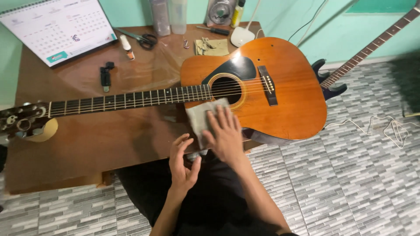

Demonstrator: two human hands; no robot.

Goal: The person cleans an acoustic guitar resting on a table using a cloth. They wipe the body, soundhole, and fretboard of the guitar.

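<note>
1. Two bare hands work at the near edge of the acoustic guitar (pixel 262 83), which lies flat on the brown table (pixel 87 140) with its neck running left and its body overhanging the table's right end.
2. The right hand (pixel 225 133) lies flat, fingers spread and together on nothing, pressing a grey cloth (pixel 199 114) onto the guitar's top just below the sound hole (pixel 226 89), where the neck joins the body.
3. The left hand (pixel 183 164) hovers open, fingers apart and empty, just off the guitar's lower edge, near the cloth's near corner.
4. To wipe well here, I judge it best to keep the palm flat, let the cloth and not the skin meet the wood, and stay clear of the strings (pixel 131 99).
5. The free hand would serve best steadying the guitar's rim, since the body hangs past the table.
6. Beyond the guitar's neck lie scissors (pixel 142 38), a small black clip (pixel 105 75) and a desk calendar (pixel 57 28); a folded rag (pixel 211 46) sits just above the guitar's upper shoulder.
</note>
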